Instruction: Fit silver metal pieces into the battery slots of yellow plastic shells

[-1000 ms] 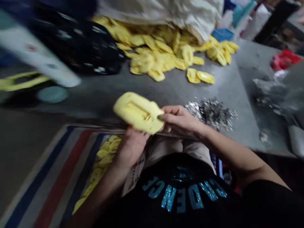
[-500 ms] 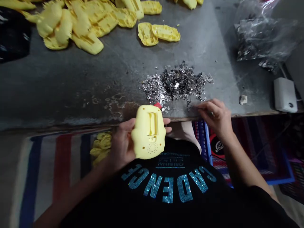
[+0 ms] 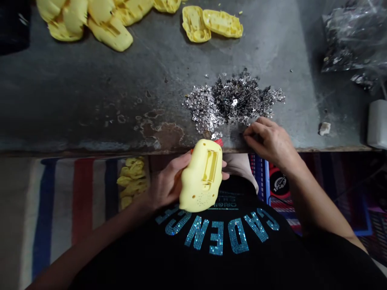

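Observation:
My left hand (image 3: 171, 177) is wrapped round a yellow plastic shell (image 3: 198, 197), gripping it from behind with fingertips showing past its right edge. The shell's outer face is up, with a rectangular battery slot and a cluster of small holes. A bit of red (image 3: 219, 142) shows at its top edge; I cannot tell what it is. My right hand (image 3: 269, 141) rests at the table's front edge, thumb and fingers pinched together beside a heap of small shiny metal pieces (image 3: 242, 98). Whatever is between those fingertips is too small to make out.
Two yellow shells (image 3: 222, 23) lie open side up beyond the heap, with more yellow shells (image 3: 111, 34) piled at the back left. A clear bag of metal pieces (image 3: 347, 44) is at the right. Yellow shells (image 3: 131, 179) fill a striped sack (image 3: 81, 193) below the table.
My right hand has left the shell and come down by the metal heap, its fingers pinching. The shell, in my left hand, has turned upright and come closer to my body. The view has tilted down.

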A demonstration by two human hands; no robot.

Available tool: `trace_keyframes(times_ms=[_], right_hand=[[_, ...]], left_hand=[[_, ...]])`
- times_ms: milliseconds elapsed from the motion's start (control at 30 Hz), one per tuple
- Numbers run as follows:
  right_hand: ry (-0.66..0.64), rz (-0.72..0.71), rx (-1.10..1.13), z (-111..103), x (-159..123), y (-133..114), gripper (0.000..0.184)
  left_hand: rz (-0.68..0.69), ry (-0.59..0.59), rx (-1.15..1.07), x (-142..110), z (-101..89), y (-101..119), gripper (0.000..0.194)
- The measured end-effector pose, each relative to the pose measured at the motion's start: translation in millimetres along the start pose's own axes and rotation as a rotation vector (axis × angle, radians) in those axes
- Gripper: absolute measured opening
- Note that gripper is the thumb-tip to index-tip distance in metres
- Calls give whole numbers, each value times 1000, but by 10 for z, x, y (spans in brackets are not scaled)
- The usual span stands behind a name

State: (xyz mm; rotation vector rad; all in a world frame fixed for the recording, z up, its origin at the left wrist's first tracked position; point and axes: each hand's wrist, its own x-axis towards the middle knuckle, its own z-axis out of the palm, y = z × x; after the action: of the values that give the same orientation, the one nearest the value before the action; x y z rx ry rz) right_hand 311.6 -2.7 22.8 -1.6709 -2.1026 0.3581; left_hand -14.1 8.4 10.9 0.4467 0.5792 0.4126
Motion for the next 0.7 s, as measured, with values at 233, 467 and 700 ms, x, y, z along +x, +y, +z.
trace_keyframes(times_ms=[233, 467, 700], right_hand=[[195, 107, 47, -147, -163, -41, 12], [154, -82, -305, 61, -23, 37, 20], [5, -134, -136, 6, 35, -27, 12]], left_hand=[[-19, 3, -41, -31, -47, 24, 59], [-8, -67, -81, 9, -88, -8, 58], [7, -105, -85, 14, -149, -30, 60]])
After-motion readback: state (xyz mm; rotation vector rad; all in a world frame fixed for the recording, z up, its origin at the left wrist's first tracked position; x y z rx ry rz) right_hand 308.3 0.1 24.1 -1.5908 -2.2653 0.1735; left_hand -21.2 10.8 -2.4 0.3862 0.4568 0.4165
